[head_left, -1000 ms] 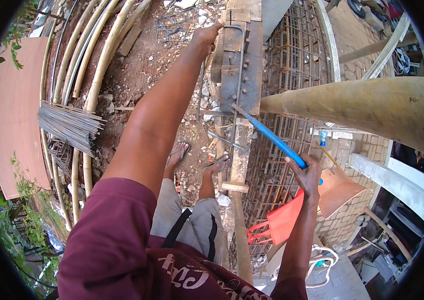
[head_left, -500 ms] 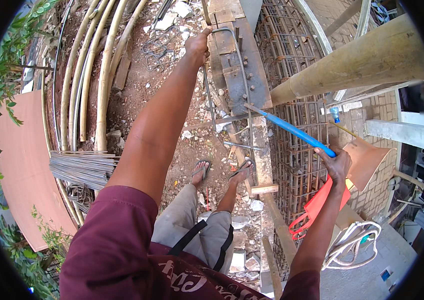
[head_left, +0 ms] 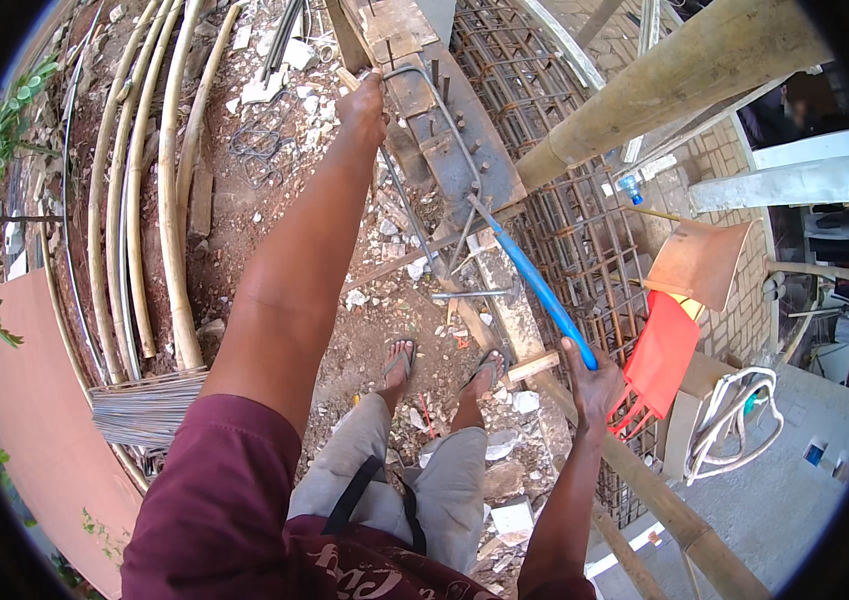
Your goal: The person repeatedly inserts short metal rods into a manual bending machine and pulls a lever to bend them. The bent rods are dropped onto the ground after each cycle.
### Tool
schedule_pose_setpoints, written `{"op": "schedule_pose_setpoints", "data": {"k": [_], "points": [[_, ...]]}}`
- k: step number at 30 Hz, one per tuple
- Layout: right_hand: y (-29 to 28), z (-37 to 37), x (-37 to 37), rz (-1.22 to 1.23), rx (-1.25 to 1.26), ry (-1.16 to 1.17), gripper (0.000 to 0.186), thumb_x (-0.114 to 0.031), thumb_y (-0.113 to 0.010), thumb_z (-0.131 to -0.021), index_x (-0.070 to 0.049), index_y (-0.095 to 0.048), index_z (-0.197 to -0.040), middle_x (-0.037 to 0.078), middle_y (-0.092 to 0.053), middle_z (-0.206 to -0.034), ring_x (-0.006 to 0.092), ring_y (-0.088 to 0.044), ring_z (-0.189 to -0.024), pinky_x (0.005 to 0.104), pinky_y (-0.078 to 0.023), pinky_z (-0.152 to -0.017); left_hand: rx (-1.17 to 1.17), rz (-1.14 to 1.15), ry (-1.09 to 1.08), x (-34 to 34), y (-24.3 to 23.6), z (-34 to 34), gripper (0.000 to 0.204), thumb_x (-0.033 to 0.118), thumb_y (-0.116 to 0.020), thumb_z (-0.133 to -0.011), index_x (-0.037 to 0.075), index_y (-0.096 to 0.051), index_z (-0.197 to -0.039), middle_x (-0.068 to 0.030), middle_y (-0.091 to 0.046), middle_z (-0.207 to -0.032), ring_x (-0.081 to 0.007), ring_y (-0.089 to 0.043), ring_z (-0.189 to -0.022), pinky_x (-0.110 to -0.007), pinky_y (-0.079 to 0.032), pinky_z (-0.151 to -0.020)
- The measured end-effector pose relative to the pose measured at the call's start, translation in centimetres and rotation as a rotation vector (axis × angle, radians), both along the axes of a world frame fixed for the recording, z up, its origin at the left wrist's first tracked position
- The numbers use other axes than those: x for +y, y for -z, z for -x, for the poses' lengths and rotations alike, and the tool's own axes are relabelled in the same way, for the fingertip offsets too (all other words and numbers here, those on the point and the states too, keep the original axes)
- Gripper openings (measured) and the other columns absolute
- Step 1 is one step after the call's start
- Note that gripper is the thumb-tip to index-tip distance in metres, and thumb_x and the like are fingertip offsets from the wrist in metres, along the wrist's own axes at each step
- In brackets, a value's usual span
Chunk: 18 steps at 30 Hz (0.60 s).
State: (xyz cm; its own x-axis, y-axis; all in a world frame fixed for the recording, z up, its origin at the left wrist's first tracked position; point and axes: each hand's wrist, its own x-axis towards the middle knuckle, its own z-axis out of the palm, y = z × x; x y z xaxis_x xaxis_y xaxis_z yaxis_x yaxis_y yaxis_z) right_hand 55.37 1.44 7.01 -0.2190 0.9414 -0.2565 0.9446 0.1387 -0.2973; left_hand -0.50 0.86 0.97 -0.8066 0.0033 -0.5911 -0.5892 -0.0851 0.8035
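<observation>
My left hand [head_left: 362, 108] is closed on a bent steel rod [head_left: 460, 142] at the far end of the bending bench [head_left: 466, 158], a dark plate with upright pegs. The rod curves round at the far end and runs along the pegs. My right hand [head_left: 592, 378] is wrapped round the near end of a blue-handled bending bar [head_left: 542, 284]. The bar's bare metal tip meets the rod at the plate's near end, where the rod's tail angles off to the left. A loose short metal bar [head_left: 471, 294] lies across the plank nearer me.
A long rebar cage [head_left: 544, 140] runs along the bench's right side, under a thick bamboo pole [head_left: 674, 85]. A red bag [head_left: 658, 350] hangs right of my right hand. Bamboo poles [head_left: 172, 190] and a bundle of thin rods [head_left: 149, 408] lie left, beside rubble.
My right hand has pulled the blue-handled bar leftward and toward me. The rod's tail now angles left at the bar's tip. My left hand keeps its hold; the whole view has shifted.
</observation>
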Motion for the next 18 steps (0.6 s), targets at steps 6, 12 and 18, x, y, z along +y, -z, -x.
{"op": "schedule_pose_setpoints", "data": {"k": [6, 12, 18], "points": [[-2.5, 0.8, 0.5, 0.026, -0.047, -0.050, 0.063, -0.067, -0.082, -0.087, -0.005, -0.083, -0.089, 0.012, -0.059, -0.058, 0.0268, -0.055, -0.053, 0.0451, -0.045, -0.059, 0.000, 0.012, -0.047, 0.5, 2.0, 0.9, 0.046, 0.028, -0.094, -0.085, 0.000, -0.063, -0.104, -0.0043, -0.049, -0.084, -0.0142, -0.032, -0.059, -0.033, -0.026, -0.046], [-0.6, 0.0, 1.3, 0.263, 0.090, -0.083, 0.060, -0.062, -0.081, -0.091, -0.003, -0.080, -0.088, 0.011, -0.056, -0.058, 0.0236, -0.051, -0.054, 0.0450, -0.043, -0.058, -0.010, 0.001, 0.017, 0.0, 2.5, 1.6, 0.064, 0.026, -0.091, -0.087, -0.014, -0.060, -0.126, -0.0177, -0.068, -0.108, -0.0246, -0.061, -0.084, -0.041, -0.050, -0.066], [0.5, -1.6, 7.0, 0.814, 0.006, -0.436, 0.045, -0.047, -0.084, -0.095, -0.002, -0.082, -0.091, 0.002, -0.052, -0.059, 0.0113, -0.046, -0.056, 0.0360, -0.039, -0.053, 0.091, -0.038, 0.065, -0.7, 2.1, 1.6, 0.032, 0.027, -0.082, -0.097, 0.009, -0.057, -0.090, 0.0022, -0.040, -0.067, -0.0104, -0.029, -0.051, -0.029, -0.026, -0.042]]}}
